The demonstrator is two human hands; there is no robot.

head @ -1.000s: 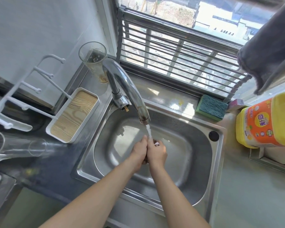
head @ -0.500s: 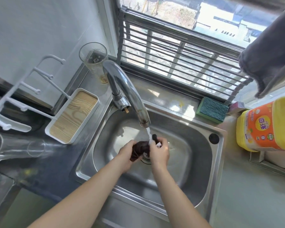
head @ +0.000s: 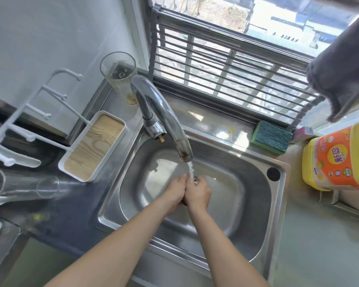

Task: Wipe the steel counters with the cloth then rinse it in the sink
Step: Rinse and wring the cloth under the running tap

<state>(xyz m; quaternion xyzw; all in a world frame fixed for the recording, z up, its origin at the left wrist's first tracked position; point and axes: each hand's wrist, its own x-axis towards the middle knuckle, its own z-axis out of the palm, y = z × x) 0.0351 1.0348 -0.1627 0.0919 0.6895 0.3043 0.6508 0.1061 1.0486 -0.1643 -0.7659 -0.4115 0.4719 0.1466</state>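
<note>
Both hands are pressed together over the middle of the steel sink point(head: 255, 206), under water running from the curved tap point(head: 170, 125). My left hand point(head: 174, 192) and my right hand point(head: 198, 193) squeeze the dark cloth point(head: 196, 179) between them. Only a small dark bit of the cloth shows at my right fingertips and below the palms; the rest is hidden. The stream falls onto the fingers where the hands meet.
A green sponge point(head: 270, 137) lies on the ledge behind the sink. A yellow detergent jug point(head: 338, 160) stands at the right. A tall glass point(head: 120, 77) and a white wood-topped rack point(head: 93, 146) sit left of the tap. A grey towel point(head: 344, 67) hangs top right.
Half a second ago the hands were apart with the dark cloth bunched in plain view between them. Now they have closed together around it, hiding most of it. Water keeps running.
</note>
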